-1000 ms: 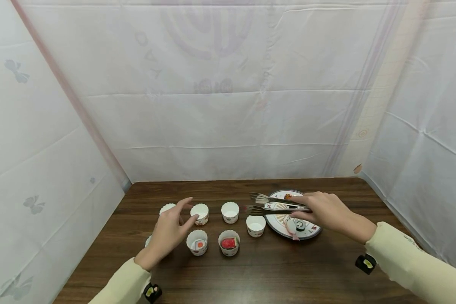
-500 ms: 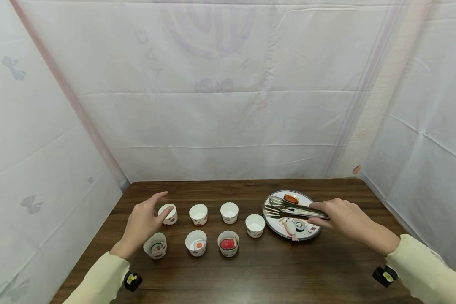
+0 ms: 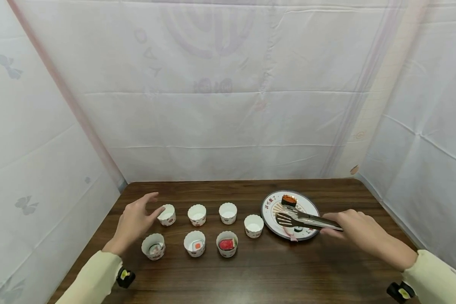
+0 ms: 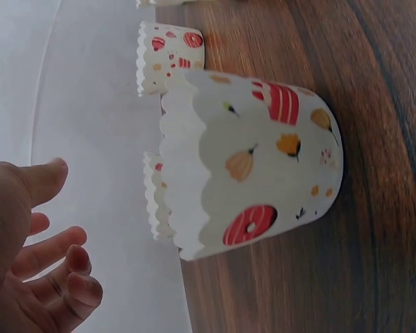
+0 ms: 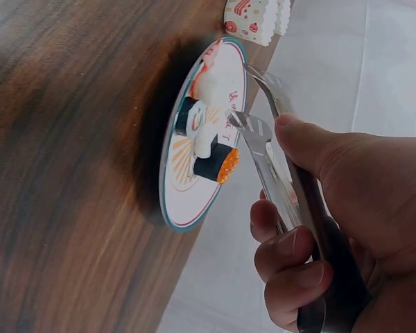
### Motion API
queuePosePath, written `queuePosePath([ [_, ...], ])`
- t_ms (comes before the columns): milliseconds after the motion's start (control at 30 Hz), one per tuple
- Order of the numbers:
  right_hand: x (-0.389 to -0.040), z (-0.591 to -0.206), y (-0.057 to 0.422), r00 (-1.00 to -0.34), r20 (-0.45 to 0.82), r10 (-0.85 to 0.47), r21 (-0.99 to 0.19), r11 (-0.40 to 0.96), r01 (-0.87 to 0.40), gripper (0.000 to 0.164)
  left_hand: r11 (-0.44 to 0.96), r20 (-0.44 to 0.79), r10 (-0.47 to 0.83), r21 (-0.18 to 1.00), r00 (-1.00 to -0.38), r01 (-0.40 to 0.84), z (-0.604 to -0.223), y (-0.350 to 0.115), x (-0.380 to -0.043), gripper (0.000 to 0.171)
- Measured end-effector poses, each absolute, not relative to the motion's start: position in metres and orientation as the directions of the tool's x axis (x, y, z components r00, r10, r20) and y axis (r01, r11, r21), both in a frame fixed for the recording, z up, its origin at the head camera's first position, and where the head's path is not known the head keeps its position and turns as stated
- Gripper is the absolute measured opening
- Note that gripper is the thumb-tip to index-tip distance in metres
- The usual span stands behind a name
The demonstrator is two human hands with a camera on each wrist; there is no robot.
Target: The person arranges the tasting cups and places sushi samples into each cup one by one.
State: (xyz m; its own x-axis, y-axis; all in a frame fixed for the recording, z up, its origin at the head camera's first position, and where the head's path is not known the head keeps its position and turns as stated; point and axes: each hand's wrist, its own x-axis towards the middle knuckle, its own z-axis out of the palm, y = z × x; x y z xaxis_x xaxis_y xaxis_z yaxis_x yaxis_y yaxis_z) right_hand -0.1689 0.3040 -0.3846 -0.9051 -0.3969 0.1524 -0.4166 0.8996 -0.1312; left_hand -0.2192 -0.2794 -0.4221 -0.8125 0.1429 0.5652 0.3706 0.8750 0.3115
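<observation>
My right hand (image 3: 359,230) grips a pair of slotted metal food tongs (image 3: 314,221), thumb on one arm and fingers curled round the other. The tips of the tongs are apart, over a round patterned plate (image 3: 267,211). On the plate lie a roe-topped sushi piece (image 5: 217,164), a small sushi roll (image 5: 189,118) and a shrimp sushi (image 5: 205,82). In the head view the tongs partly hide the roll and shrimp. My left hand (image 3: 134,221) hovers at the left beside a paper cup (image 3: 167,216), fingers loosely bent and holding nothing.
Front-row paper cups hold a red-topped sushi (image 3: 226,244), a roll with an orange centre (image 3: 197,245) and another roll (image 3: 155,249). More white paper cups (image 3: 228,213) stand behind, one (image 3: 253,226) close to the plate. A white cloth wall (image 3: 220,126) rises past the wooden table (image 3: 251,274).
My right hand has drawn the tongs rightward and nearer from beside the plate to over it. My left hand has moved left, away from the middle cups, uncovering the front-left cup.
</observation>
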Motion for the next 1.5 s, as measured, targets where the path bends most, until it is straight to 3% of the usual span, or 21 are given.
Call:
queuePosePath([
  [633, -0.156, -0.397, 0.313, -0.913, 0.162, -0.374, -0.116, 0.912, -0.394, 0.044, 0.861, 0.333, 0.171, 0.407, -0.927, 0.305, -0.435, -0.298, -0.231, 0.076],
  [933, -0.151, -0.401, 0.313, -0.910, 0.161, -0.382, -0.116, 0.908, -0.402, 0.047, 0.865, 0.215, 0.202, 0.418, -0.955, 0.277, -0.443, -0.308, -0.233, 0.076],
  [1500, -0.149, -0.409, 0.317, -0.932, 0.148, -0.332, -0.124, 0.928, -0.350, 0.033, 0.845, 0.215, 0.223, 0.443, -0.951, 0.298, -0.455, -0.308, -0.241, 0.065],
])
